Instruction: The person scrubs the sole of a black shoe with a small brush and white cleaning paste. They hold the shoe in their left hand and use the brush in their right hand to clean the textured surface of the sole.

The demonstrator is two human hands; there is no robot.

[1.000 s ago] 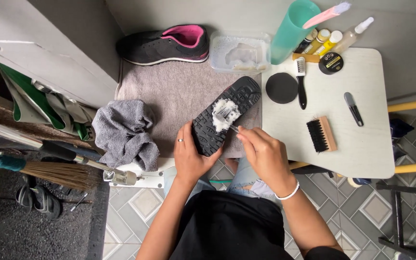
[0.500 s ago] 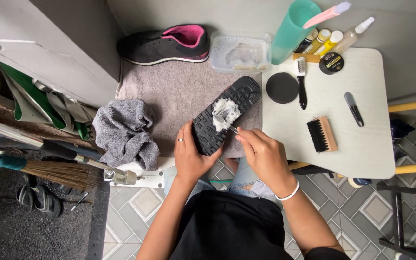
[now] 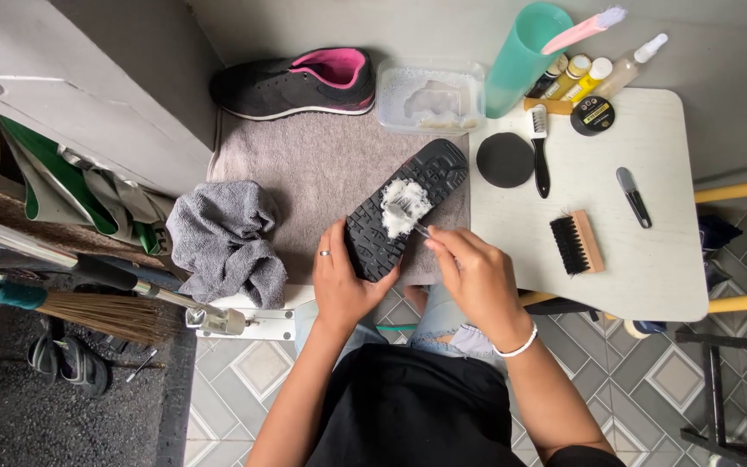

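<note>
My left hand (image 3: 345,281) grips the near end of a black shoe (image 3: 404,207) turned sole-up over a grey towel (image 3: 322,173). White foam (image 3: 401,206) covers the middle of the sole. My right hand (image 3: 475,277) holds a small brush (image 3: 414,220) whose bristles sit in the foam. A second black shoe with pink lining (image 3: 300,84) lies upright at the far edge of the towel.
A white table (image 3: 633,251) on the right holds a wooden brush (image 3: 576,243), a black round lid (image 3: 505,159), a black-handled brush (image 3: 540,151), a small tool (image 3: 633,196), bottles and a tin. A clear tub (image 3: 430,95), a teal cup (image 3: 525,54), a crumpled grey cloth (image 3: 222,238) and a broom (image 3: 88,307) lie around.
My right hand has shifted the small brush slightly across the foam on the sole. The left hand and shoe stay in place.
</note>
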